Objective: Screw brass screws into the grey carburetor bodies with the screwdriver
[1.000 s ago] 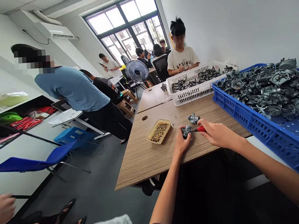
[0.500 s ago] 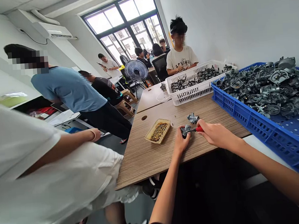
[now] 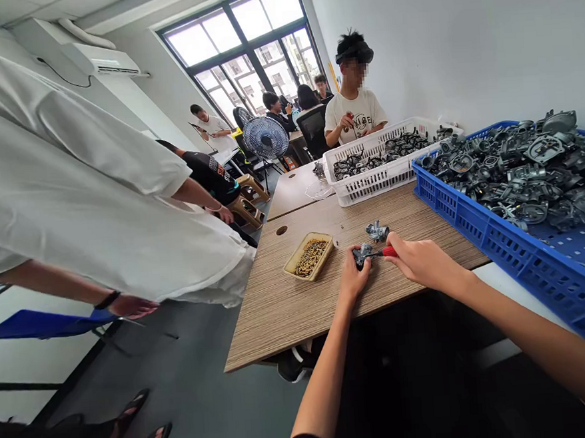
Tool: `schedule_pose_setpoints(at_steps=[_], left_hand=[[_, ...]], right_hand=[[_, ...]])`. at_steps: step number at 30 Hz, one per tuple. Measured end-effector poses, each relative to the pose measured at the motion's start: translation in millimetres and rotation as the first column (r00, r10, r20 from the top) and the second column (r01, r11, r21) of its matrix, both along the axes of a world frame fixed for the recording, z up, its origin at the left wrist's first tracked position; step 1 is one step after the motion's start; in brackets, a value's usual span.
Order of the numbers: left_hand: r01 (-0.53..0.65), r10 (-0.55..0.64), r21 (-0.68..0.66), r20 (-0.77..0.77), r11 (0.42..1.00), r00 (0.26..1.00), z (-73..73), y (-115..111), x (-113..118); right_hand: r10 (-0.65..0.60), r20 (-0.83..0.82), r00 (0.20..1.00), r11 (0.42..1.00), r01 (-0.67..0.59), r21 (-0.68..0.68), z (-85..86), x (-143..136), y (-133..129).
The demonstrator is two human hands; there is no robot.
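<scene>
My left hand (image 3: 354,276) is closed around a small grey metal carburetor (image 3: 362,255), held just over the table's near edge. In my right hand (image 3: 415,257) is a screwdriver (image 3: 389,251) with a red handle, gripped between thumb and fingers. Its shaft points left and its tip meets the carburetor; the exact contact spot is too small to make out. A second carburetor (image 3: 376,231) lies on the table just beyond my hands. Left of them stands a cream tray (image 3: 289,270) holding many small brass-coloured parts.
At the right, a blue crate (image 3: 452,211) is heaped with metal carburetor parts. Behind the table a white basket (image 3: 361,191) holds dark parts, and a co-worker (image 3: 357,108) sits there with a red-handled tool. A person in white (image 3: 94,186) stands close by the table's left edge.
The person in white has moved across on the left, hiding the one in blue. The co-worker behind the basket has raised a hand with a tool. My hands have barely moved.
</scene>
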State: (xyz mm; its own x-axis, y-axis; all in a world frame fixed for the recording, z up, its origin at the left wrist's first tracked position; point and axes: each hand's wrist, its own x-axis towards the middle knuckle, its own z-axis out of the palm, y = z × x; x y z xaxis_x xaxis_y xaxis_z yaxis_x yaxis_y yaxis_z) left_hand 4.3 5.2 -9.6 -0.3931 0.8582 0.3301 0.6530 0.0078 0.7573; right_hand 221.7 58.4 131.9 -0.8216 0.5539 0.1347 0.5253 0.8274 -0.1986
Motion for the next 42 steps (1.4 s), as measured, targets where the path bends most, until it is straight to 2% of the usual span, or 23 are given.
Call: schedule_pose_setpoints(at_steps=[4,10,15,21,27,33,39,42], left_hand=[[-0.006,0.006,-0.011,0.006,1.0,1.0,0.5,0.1,0.2],[0.001,-0.001,-0.002,0.002,1.0,1.0,0.4,-0.1,-0.3],[-0.008,0.008,-0.015,0.002,1.0,1.0,1.1,-0.1,0.2],[-0.005,0.005,-0.016,0.011,1.0,1.0,3.0,-0.3,0.9],[-0.005,0.005,-0.038,0.01,0.999,1.0,4.1,-1.2,1.3],[-0.012,0.013,-0.04,0.009,0.999,1.0,5.6,-1.0,2.2],[-0.007,0.007,-0.018,0.015,1.0,1.0,5.0,-0.8,2.5],[-0.008,0.008,-0.017,0.011,1.0,1.0,4.4,-0.6,2.3]], right_hand=[[-0.084,0.043,0.996,0.995,0.081,0.056,-0.3,-1.0,-0.3],[0.021,-0.063,0.998,1.0,-0.022,-0.018,-2.8,1.9,0.8],[-0.056,0.012,0.998,0.998,0.056,0.018,-2.2,-0.7,-0.5],[0.014,-0.064,0.998,1.0,-0.015,-0.017,-3.1,1.3,0.9],[-0.099,0.043,0.994,0.994,0.097,0.05,-0.6,-0.5,0.6],[0.017,-0.071,0.997,0.999,-0.019,-0.027,-0.6,3.5,1.9],[-0.065,0.013,0.998,0.998,0.065,0.011,-0.2,0.9,1.2],[-0.039,-0.01,0.999,0.999,0.039,-0.002,-0.6,1.5,2.1]])
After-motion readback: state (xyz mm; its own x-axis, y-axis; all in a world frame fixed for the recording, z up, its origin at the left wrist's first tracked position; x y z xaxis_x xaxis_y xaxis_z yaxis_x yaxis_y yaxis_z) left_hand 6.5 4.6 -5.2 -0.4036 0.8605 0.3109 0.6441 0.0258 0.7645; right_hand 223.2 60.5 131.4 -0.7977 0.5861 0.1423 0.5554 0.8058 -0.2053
